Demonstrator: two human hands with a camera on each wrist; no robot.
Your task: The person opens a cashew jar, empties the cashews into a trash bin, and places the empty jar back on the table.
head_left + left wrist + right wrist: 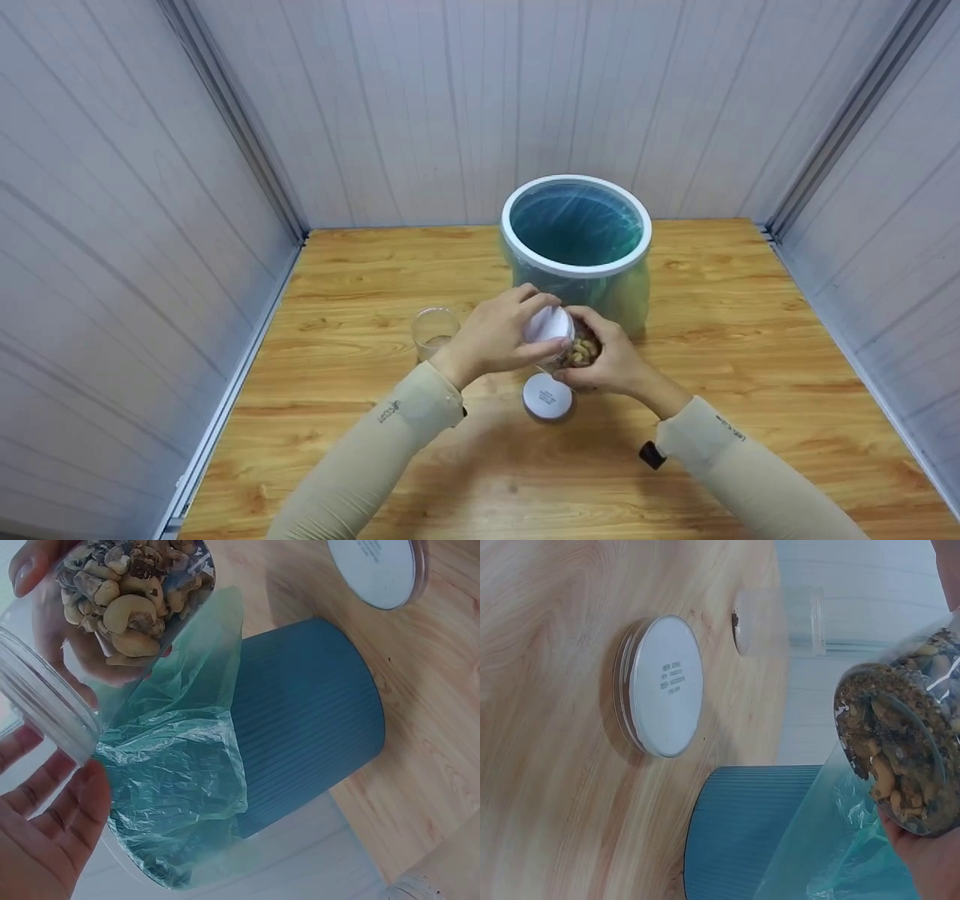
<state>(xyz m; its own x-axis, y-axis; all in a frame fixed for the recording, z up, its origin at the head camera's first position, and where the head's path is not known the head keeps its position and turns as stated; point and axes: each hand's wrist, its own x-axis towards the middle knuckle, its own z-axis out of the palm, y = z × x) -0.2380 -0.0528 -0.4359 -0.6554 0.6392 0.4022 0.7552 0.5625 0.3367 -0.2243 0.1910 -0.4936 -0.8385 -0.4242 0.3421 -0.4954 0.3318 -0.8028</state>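
A clear plastic jar of nuts (583, 351), cashews among them, is held tilted in front of the bin. My right hand (616, 360) grips the jar's body. Over its mouth end, where a white round top (550, 324) shows, my left hand (491, 330) spreads thumb and fingers around the rim. The left wrist view shows left fingertips right at the threaded neck (56, 690). Dark crumbs and nuts lie against the jar's base (892, 750) in the right wrist view. Below the hands, a white printed lid (547, 396) lies on the wooden table.
Behind the hands stands a blue bin (315, 720) with a white rim (577, 270) and a green plastic liner (180, 772). A clear cylindrical container (435, 330) stands left of the jar, dark residue at its base. Pale panel walls (480, 112) enclose the table.
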